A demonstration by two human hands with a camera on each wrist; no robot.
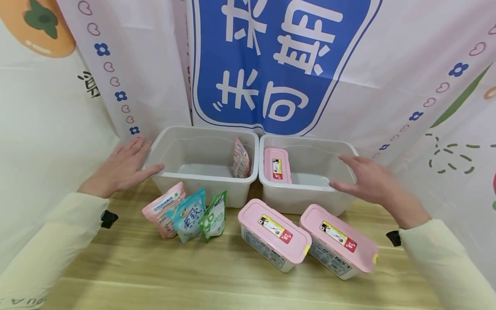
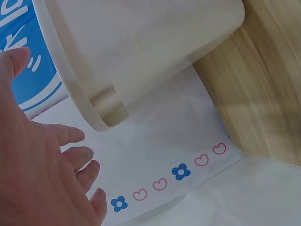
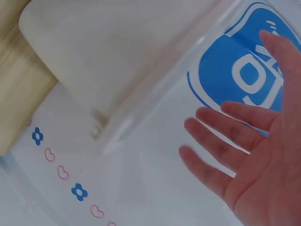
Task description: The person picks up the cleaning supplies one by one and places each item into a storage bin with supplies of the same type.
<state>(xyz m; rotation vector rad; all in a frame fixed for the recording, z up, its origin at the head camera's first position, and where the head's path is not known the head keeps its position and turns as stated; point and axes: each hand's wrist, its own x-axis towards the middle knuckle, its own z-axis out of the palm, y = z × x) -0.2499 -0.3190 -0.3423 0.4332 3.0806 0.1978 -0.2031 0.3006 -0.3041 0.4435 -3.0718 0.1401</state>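
My left hand point(image 1: 125, 165) is beside the left end of a white plastic bin point(image 1: 209, 178), fingers spread and holding nothing. Inside that bin a pink pouch point(image 1: 241, 160) leans against the right wall. At the right end of a second white bin point(image 1: 306, 191) is my right hand point(image 1: 368, 178), its fingers extended and its palm bare. This bin contains a pink-lidded box point(image 1: 277, 165) at its left end. In the left wrist view the left hand point(image 2: 51, 155) appears beside the bin's rim; the right wrist view has the right hand point(image 3: 244, 146) apart from the bin wall.
In front of the left bin stand a pink pouch point(image 1: 166, 211), a blue pouch point(image 1: 190, 217) and a green pouch point(image 1: 215, 217). Two pink-lidded boxes point(image 1: 275, 232) point(image 1: 339, 239) sit before the right bin on the wooden table point(image 1: 174, 275). A printed curtain point(image 1: 155, 56) hangs behind.
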